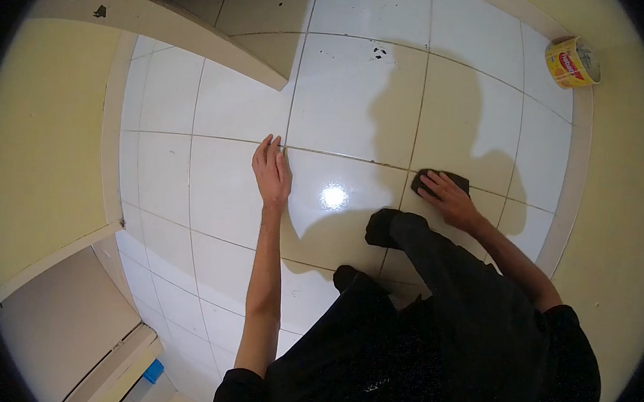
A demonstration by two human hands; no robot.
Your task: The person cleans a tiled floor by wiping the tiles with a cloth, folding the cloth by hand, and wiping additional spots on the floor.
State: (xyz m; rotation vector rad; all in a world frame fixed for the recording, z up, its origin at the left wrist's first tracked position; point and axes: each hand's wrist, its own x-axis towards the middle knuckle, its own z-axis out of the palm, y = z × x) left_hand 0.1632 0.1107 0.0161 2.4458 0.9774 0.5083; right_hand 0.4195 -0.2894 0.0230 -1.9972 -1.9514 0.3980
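While the right hand [450, 200] lies over a dark cloth [459, 183] right of centre, its fingers are partly extended across the top; whether they grip it or merely press cannot be told. The cloth's long axis runs roughly across the frame, dipping slightly rightward, directly under those fingers and well apart from the left hand [270, 176]. That one, left of centre, is loosely open with nothing visible in it (its palm is hidden, and contact with the tiles [350, 113] is unclear). The cloth's underside is hidden; specks [379, 53] at upper centre are too small to identify.
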